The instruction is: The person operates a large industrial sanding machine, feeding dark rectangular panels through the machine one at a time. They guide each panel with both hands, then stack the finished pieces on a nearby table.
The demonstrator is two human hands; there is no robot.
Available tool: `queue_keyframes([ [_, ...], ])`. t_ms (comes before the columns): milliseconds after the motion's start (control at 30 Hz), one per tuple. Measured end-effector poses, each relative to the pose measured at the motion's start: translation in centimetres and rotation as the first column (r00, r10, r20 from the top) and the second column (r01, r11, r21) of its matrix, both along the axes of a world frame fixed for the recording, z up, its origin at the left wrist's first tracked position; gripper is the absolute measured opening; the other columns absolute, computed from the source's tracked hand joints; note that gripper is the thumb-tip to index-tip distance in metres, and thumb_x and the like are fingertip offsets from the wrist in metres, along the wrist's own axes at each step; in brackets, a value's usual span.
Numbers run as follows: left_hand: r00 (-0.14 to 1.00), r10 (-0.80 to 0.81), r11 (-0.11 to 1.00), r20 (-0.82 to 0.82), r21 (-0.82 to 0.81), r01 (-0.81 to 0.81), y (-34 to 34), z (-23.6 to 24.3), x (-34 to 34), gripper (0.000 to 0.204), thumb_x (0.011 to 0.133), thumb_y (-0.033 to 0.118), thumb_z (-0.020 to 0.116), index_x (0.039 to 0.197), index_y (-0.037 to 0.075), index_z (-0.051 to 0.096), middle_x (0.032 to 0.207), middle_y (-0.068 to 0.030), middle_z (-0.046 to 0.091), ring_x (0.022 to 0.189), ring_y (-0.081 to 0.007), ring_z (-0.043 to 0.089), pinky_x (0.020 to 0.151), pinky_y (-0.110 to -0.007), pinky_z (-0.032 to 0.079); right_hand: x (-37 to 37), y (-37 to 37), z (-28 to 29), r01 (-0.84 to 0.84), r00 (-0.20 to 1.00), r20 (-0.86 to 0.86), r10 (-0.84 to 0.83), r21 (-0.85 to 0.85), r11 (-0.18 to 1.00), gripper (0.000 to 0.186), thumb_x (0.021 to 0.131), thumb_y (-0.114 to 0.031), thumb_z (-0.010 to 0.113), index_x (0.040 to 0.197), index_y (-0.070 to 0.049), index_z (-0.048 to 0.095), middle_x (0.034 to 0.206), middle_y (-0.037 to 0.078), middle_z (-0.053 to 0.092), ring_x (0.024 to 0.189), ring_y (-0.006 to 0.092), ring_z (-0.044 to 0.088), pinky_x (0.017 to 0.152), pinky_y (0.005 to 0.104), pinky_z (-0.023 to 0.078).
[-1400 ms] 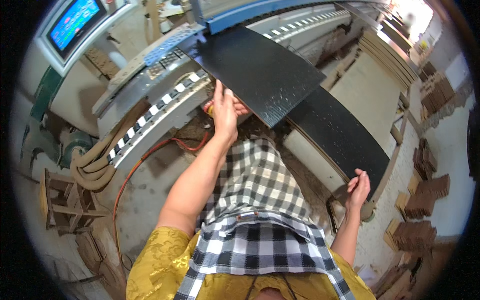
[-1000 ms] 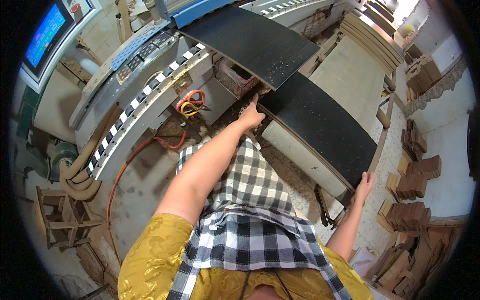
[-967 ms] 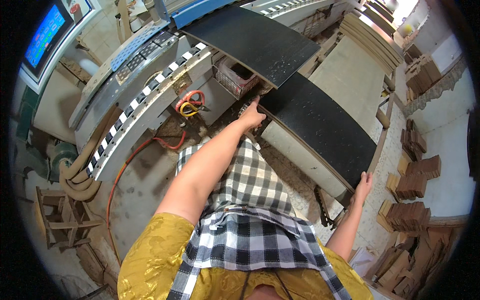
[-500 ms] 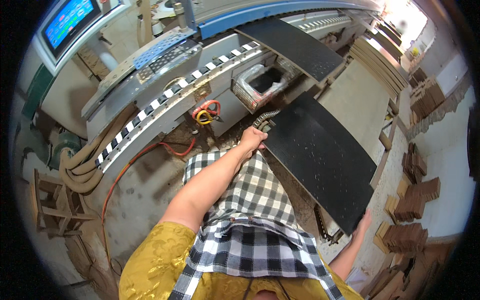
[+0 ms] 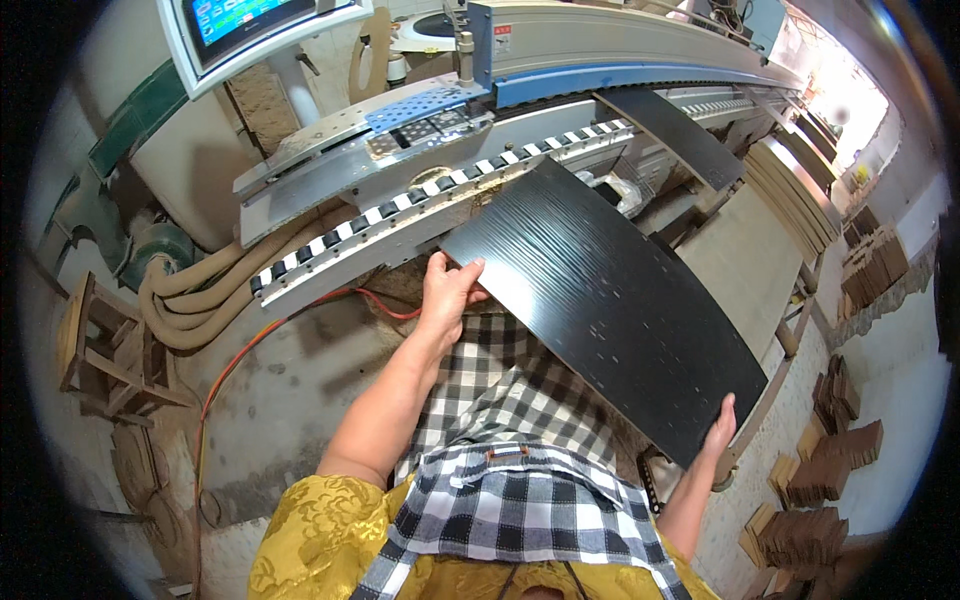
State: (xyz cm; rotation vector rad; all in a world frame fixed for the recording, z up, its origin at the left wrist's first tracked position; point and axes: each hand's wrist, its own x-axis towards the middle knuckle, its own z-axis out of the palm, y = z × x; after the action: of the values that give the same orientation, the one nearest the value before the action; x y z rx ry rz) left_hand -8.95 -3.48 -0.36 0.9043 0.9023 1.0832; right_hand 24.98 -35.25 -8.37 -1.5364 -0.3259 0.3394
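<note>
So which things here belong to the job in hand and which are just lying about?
Job in hand:
- held black panel, in left hand and right hand
- grey machine, likely
- second black panel, likely

Apparently lying about:
- wooden stool
- brown board stacks at right

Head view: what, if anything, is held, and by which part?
A black panel: the left hand grips its near edge by the left corner, the right hand its right end.

Can see a wooden stool at far left, beige hoses near it, an orange hose and, at right, brown board stacks.
</note>
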Motion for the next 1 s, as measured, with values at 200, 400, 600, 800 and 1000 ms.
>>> queue_keyframes([
  [200, 0.996, 0.056, 0.998, 0.071, -0.027, -0.054, 0.6, 1.2, -4.1, 0.028, 0.084, 0.013, 0.059, 0.107, 0.004, 0.046, 0.086, -0.0037, 0.059, 0.068, -0.0114, 0.058, 0.056, -0.023, 0.049, -12.3, 11.5, 4.4, -0.102, 0.981, -0.136, 0.138, 0.245, 0.964, 0.029, 0.093, -0.030, 0.045, 0.097, -0.003, 0.054, 0.092, 0.001, 0.054, 0.085, 0.0097, 0.048, 0.080, 0.0272, 0.039],
  [400, 0.981, 0.131, 0.991, 0.143, 0.013, -0.134, -1.3, 1.6, -8.6, 0.035, 0.084, 0.011, 0.057, 0.116, 0.003, 0.044, 0.102, -0.0050, 0.057, 0.084, -0.0130, 0.058, 0.067, -0.027, 0.050, -18.7, 14.6, 7.5, -0.727, 0.619, -0.152, 0.771, 0.261, 0.635, 0.030, 0.096, -0.028, 0.034, 0.084, -0.003, 0.046, 0.070, 0.011, 0.057, 0.048, 0.0160, 0.053, 0.049, 0.0249, 0.045],
  [600, 0.980, 0.197, 0.980, -0.015, -0.005, -0.197, -4.9, 2.6, -12.2, 0.047, 0.084, 0.012, 0.058, 0.126, 0.005, 0.038, 0.091, 0.0002, 0.057, 0.066, -0.0032, 0.052, 0.048, -0.016, 0.037, -21.5, 17.6, 7.6, -0.907, 0.378, -0.099, 0.921, 0.160, 0.390, 0.033, 0.096, -0.030, 0.037, 0.081, -0.002, 0.046, 0.064, 0.012, 0.059, 0.047, 0.0149, 0.053, 0.049, 0.0233, 0.044],
  [800, 0.968, 0.248, 0.964, -0.028, 0.106, -0.244, -5.1, 1.9, -13.6, 0.057, 0.085, 0.012, 0.057, 0.135, 0.008, 0.031, 0.078, 0.0054, 0.054, 0.054, -0.0002, 0.041, 0.043, -0.014, 0.031, -22.3, 18.5, 7.2, -0.939, 0.307, -0.073, 0.949, 0.139, 0.314, 0.038, 0.096, -0.031, 0.037, 0.092, 0.003, 0.053, 0.061, 0.010, 0.058, 0.048, 0.0128, 0.053, 0.048, 0.0219, 0.044],
  [1000, 0.971, 0.229, 0.969, -0.061, 0.106, -0.222, -5.0, 2.4, -14.4, 0.057, 0.086, 0.011, 0.055, 0.137, 0.012, 0.031, 0.075, 0.0081, 0.050, 0.048, 0.0017, 0.036, 0.038, -0.014, 0.029, -19.6, 15.8, 5.9, -0.899, 0.436, -0.150, 0.887, -0.022, 0.438, 0.032, 0.095, -0.027, 0.040, 0.093, -0.001, 0.058, 0.057, 0.003, 0.055, 0.045, 0.0080, 0.048, 0.044, 0.0210, 0.040],
])
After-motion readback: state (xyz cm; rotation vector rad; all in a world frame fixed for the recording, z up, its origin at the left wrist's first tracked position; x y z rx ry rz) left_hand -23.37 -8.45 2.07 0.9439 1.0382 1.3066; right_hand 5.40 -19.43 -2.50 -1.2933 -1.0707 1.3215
